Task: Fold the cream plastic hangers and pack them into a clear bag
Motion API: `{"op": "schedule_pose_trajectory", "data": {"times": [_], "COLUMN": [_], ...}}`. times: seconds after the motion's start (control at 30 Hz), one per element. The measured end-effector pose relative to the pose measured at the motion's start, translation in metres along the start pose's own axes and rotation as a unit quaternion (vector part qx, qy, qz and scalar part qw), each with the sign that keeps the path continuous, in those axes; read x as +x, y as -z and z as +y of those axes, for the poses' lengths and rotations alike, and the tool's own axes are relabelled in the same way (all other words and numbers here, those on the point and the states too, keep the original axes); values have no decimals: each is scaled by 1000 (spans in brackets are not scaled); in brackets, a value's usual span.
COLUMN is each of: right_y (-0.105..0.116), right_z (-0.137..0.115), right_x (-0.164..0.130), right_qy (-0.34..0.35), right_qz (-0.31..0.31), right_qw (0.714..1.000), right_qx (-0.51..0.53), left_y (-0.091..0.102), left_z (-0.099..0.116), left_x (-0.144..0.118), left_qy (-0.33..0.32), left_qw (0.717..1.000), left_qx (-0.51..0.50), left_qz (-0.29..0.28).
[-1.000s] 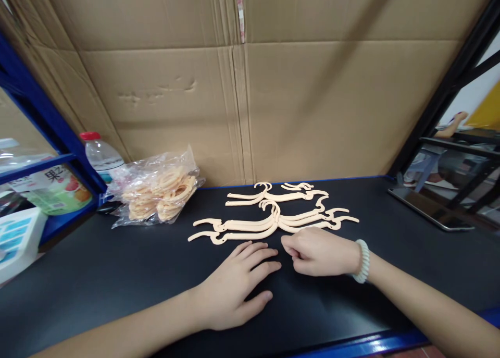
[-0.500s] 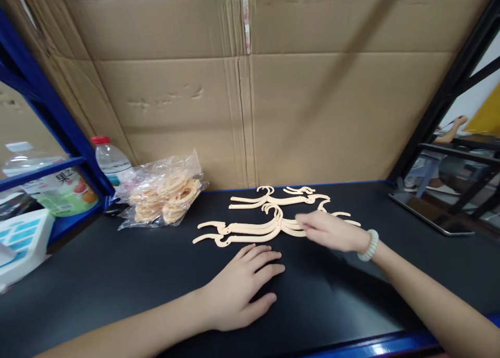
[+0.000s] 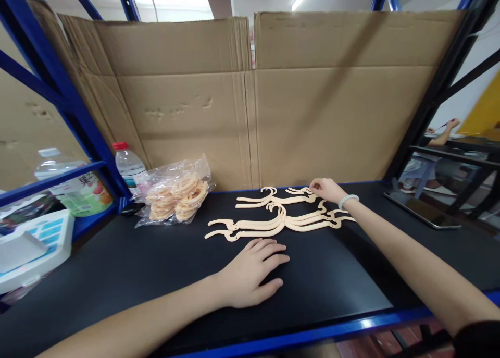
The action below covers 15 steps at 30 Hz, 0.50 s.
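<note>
Several cream plastic hangers (image 3: 273,222) lie in two loose rows on the black shelf surface (image 3: 117,264). My left hand (image 3: 252,272) rests flat on the surface, fingers spread, just in front of the near row and holding nothing. My right hand (image 3: 327,189), with a white bead bracelet on the wrist, reaches to the far row and touches the right end of the back hanger (image 3: 281,195). Whether the fingers grip that hanger I cannot tell.
A clear bag of cream rings (image 3: 175,195) lies at the back left, with a red-capped water bottle (image 3: 128,165) beside it. Cardboard sheets (image 3: 250,108) wall the back. A tablet (image 3: 424,210) lies at the right. A white box (image 3: 31,243) sits at the left.
My right hand has moved from the near row, over the hangers, to the right end of the far row. My left hand stayed put. The view tilted up.
</note>
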State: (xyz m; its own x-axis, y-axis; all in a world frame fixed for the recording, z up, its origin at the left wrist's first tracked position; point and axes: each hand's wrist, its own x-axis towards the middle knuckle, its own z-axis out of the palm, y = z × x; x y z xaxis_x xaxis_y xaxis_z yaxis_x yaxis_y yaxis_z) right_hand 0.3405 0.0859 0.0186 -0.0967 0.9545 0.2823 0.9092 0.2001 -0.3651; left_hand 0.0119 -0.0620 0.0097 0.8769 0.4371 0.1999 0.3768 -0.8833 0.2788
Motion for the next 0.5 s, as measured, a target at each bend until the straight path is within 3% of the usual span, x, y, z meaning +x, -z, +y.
{"op": "schedule_pose_trajectory", "data": {"times": [0.3,0.5], "right_y": [-23,-19], "right_z": [-11,-12], "right_x": [28,24], "right_qy": [-73,-74], "right_qz": [-55,-24], "right_qw": [993,995], "right_qx": [-81,-58], "left_y": [1,-1], "left_z": [1,0], "left_x": [0,-1], "left_qy": [-7,-14], "left_qw": [1000,1000], "left_qx": [8,0], "left_qz": [1,6]}}
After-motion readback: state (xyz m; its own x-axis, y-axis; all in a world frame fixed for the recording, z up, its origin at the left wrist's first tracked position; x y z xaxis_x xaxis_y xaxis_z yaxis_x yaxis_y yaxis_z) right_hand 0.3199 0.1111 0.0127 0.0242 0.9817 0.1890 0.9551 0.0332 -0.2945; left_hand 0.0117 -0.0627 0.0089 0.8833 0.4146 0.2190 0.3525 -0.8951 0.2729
